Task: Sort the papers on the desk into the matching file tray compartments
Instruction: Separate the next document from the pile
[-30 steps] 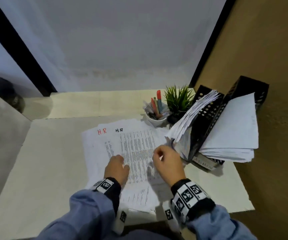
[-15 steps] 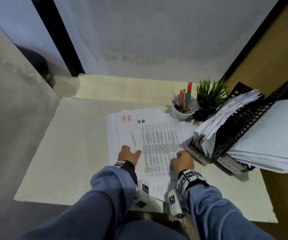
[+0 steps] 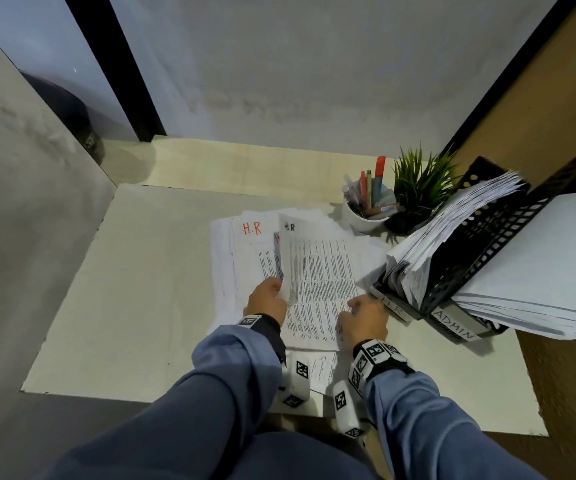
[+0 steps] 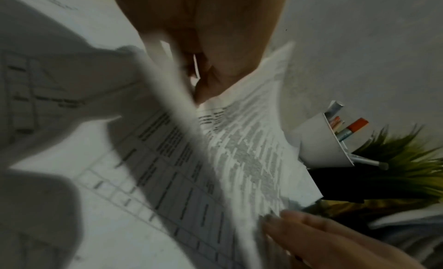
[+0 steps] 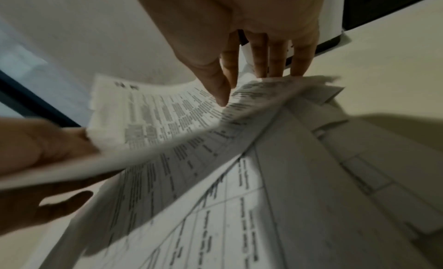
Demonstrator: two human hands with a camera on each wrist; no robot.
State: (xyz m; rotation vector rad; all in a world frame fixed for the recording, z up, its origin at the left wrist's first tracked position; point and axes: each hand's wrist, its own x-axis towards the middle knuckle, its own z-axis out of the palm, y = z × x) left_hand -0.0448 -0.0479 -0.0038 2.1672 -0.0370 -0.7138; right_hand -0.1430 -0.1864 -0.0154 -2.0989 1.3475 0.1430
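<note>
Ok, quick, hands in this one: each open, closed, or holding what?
Left hand: pinches the left edge of the top printed sheet, lifting it.
Right hand: open, straight fingers pressing down on the papers.

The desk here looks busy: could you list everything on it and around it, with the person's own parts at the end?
desk: one, pale cream, set in a corner against a grey wall.
loose papers: a spread pile, white with print, mid-desk; two tops show "H.R", one in red, one in black.
lifted sheets: a few, white, printed in columns, left edge raised off the pile.
file tray: one, black mesh, right of the pile, leaning; compartments tagged "H.R" and "ADMIN", both stuffed with white paper.
pen cup: one, white, behind the pile, holding pens and markers.
plant: one, green in a dark pot, beside the cup.
left hand: pinches the raised edge.
right hand: fingers straight, resting on the sheets' right side.
sleeves: two, blue-grey, with marker-tagged wristbands.
</note>
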